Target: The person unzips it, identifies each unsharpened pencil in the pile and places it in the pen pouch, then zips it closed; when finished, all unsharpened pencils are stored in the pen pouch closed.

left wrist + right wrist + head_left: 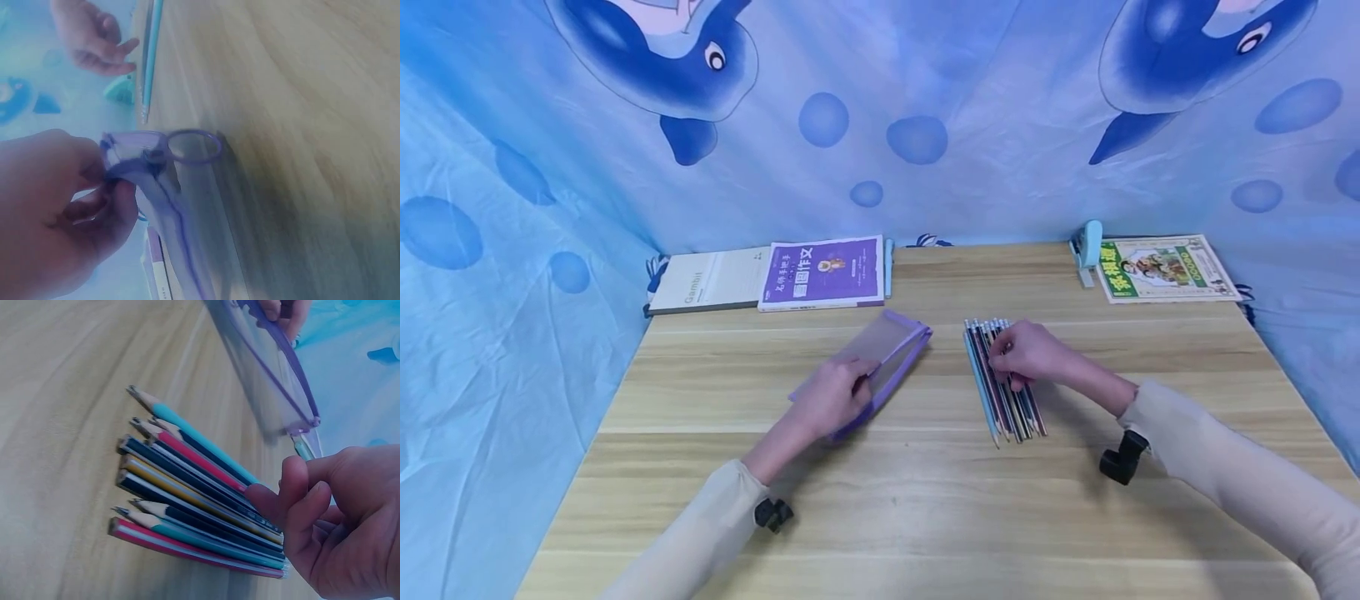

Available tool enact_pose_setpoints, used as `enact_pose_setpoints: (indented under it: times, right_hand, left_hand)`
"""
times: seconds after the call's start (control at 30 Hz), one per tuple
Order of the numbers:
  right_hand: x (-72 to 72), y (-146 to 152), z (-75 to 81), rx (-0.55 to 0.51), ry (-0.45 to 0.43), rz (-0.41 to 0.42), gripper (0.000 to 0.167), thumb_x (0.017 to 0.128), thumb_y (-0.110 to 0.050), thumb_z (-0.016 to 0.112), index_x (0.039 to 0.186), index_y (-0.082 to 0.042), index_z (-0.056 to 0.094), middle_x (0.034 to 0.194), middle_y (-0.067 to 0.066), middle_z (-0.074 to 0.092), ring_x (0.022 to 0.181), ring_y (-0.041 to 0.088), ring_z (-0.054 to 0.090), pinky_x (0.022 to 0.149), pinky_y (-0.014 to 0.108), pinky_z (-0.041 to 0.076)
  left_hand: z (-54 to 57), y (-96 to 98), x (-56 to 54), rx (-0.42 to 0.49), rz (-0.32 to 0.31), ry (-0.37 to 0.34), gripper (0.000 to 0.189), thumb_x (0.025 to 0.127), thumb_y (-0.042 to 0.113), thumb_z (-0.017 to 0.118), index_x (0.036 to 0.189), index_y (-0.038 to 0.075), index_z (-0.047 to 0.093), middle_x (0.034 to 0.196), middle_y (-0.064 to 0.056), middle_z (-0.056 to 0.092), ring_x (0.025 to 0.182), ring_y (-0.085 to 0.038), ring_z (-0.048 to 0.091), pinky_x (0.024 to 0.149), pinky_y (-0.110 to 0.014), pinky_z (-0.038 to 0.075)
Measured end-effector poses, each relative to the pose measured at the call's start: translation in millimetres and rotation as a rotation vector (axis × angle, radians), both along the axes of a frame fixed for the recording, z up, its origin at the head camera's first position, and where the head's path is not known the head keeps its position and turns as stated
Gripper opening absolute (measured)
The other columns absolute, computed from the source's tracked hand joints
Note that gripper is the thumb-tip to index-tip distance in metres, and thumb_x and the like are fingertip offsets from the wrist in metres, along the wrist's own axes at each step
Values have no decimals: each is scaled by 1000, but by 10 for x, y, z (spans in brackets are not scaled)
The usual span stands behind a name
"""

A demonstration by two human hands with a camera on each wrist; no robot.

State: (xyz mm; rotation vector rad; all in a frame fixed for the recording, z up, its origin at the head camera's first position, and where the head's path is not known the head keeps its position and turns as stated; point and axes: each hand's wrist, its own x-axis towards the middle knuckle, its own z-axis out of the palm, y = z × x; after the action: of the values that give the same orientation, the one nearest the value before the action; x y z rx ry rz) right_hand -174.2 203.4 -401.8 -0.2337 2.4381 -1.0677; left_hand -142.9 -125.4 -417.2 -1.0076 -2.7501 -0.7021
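My left hand (pixel 831 400) pinches the edge of a see-through pencil pouch with purple trim (pixel 891 333), left of the table's middle. In the left wrist view the pouch (pixel 169 212) hangs from thumb and fingers, with a purple loop at its end. To the right, several pencils (pixel 200 500) lie side by side in a row, sharpened or flat ends toward me, eraser ends away. Over their far half is my right hand (pixel 1030 354), fingers loosely bent and a fingertip right at a red pencil (pixel 181 450). Thumb and finger stand apart in the left wrist view.
Along the back edge lie a white notebook (pixel 715 279), a purple book (pixel 823 271) and a thin light blue item (pixel 888 267). A light blue gadget (pixel 1091 246) and a green-and-white booklet (pixel 1165 267) are at back right. A blue curtain (pixel 970 183) hangs behind.
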Motion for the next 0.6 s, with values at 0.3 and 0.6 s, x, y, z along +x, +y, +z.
enact_pose_setpoints:
  times: [0.3, 0.6]
  right_hand:
    - [82, -48, -87, 7, 8, 3, 9, 93, -2, 63, 87, 5, 65, 67, 12, 66, 44, 14, 59, 40, 24, 48]
    - [12, -155, -68, 115, 77, -7, 15, 92, -4, 64, 79, 2, 65, 57, 8, 62, 45, 17, 62, 41, 26, 50]
  left_hand:
    - [-43, 0, 5, 40, -15, -18, 33, 79, -3, 71, 112, -7, 71, 89, -13, 67, 69, -17, 59, 57, -21, 51]
    - [-29, 13, -4, 47, -2, -46, 33, 81, -2, 70, 114, -7, 70, 96, -16, 70, 77, -21, 64, 63, -27, 55]
